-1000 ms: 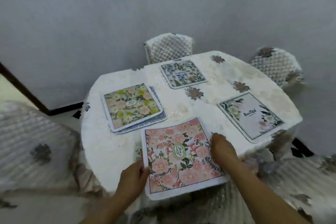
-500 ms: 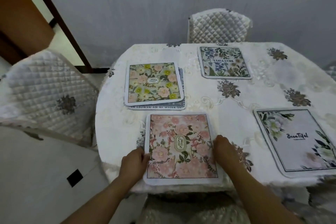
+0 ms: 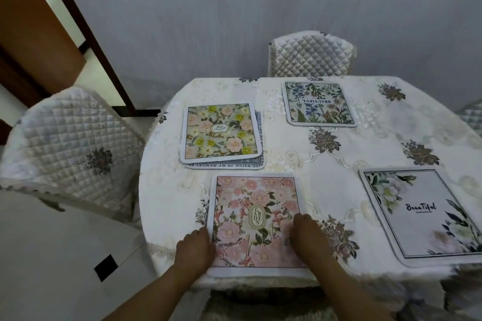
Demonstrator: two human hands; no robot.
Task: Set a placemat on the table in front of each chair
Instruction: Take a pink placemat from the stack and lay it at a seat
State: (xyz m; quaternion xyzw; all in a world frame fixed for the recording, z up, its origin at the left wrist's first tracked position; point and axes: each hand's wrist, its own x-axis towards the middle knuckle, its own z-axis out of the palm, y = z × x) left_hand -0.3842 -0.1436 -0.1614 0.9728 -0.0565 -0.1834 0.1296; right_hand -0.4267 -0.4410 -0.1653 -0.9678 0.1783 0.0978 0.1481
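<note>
Left hand (image 3: 194,247) and right hand (image 3: 307,233) lie flat, apart, on the pink placemat (image 3: 257,219) (squaring it to the table (image 3: 339,154) edge); spare stack (image 3: 221,134) beyond.

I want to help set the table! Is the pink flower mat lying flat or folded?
Flat and spread. The pink placemat shows its whole picture, with both hands pressing on it.

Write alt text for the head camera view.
Both hands, left hand and right hand, press a pink floral placemat flat at the near edge of a round table. Two single mats and a stack of two lie further off.
</note>
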